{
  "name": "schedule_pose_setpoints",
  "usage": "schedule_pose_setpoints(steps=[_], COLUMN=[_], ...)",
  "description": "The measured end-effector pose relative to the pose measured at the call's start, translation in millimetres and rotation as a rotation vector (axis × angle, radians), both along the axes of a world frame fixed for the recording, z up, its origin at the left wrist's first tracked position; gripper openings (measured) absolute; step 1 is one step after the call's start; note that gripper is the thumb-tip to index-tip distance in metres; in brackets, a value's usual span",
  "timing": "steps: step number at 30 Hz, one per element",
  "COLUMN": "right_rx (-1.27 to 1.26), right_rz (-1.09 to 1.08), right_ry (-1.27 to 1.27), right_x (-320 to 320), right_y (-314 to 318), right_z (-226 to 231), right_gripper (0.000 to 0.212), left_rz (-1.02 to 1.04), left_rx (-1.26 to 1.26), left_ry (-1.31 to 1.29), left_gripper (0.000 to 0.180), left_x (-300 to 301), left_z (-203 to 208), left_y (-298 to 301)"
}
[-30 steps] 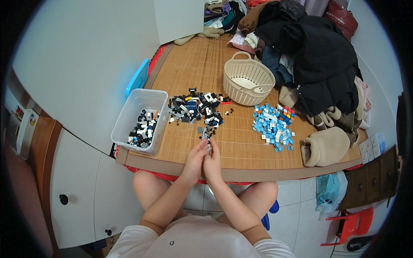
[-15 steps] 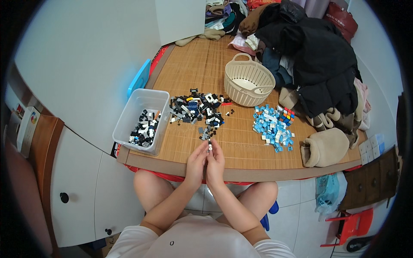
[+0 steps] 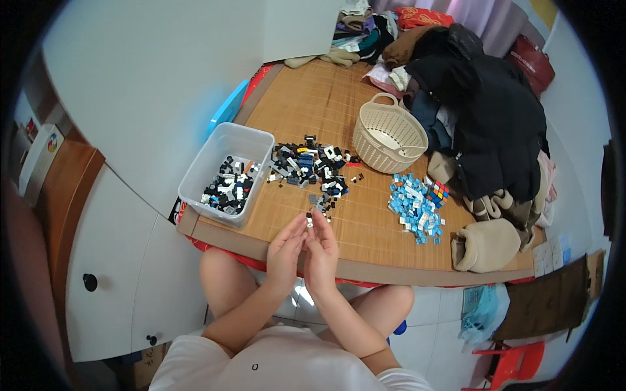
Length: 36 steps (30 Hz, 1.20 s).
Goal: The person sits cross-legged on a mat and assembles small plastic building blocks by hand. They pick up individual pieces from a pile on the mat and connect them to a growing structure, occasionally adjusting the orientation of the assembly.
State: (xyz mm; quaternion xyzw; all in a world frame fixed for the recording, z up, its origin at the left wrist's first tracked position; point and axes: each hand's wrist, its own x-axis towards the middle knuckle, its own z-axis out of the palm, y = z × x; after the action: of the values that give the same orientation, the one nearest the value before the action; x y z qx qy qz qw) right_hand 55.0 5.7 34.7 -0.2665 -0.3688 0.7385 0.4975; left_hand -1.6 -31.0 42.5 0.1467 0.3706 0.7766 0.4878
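Near the mat's front edge, my left hand and my right hand are close together with fingers pinched inward. Between their fingertips sits a small white-and-black toy brick piece, partly covered by the fingers. Just beyond lies a loose heap of black, white, grey and dark blue toy bricks, with a few grey ones trailing down toward my fingertips. To the left stands a clear plastic bin holding more black, white and grey bricks.
On the bamboo mat, light blue and white small pieces lie right, beside a colour cube puzzle. A beige basket stands behind them. Dark clothes are heaped at the far right. A blue lid leans behind the bin.
The view has shifted, so the mat and its things sit differently in the picture. My hands stay together around the small brick piece, with the fingers slightly rearranged.
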Motion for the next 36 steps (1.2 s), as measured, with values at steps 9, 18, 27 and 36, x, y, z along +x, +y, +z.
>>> schedule_pose_setpoints(steps=[9, 18, 27, 36], right_rx=[0.103, 0.183, 0.185, 0.198], right_rz=[0.217, 0.374, 0.381, 0.33], right_ry=[-0.027, -0.004, -0.038, -0.005], right_x=[-37.0, -82.2, -97.9, -77.4], right_y=[-20.8, -28.8, -32.1, -21.5], right_z=[38.8, 49.5, 47.3, 37.5], right_gripper=[0.049, 0.05, 0.053, 0.049], left_rz=[0.159, 0.311, 0.396, 0.341], left_rx=[0.109, 0.129, 0.137, 0.093], left_ry=[0.022, 0.055, 0.126, 0.158], left_gripper=[0.044, 0.045, 0.048, 0.046], left_x=[-36.8, -70.5, -80.3, -67.2], left_z=[26.5, 40.5, 34.9, 45.0], left_y=[-33.5, -52.0, -56.4, -56.2])
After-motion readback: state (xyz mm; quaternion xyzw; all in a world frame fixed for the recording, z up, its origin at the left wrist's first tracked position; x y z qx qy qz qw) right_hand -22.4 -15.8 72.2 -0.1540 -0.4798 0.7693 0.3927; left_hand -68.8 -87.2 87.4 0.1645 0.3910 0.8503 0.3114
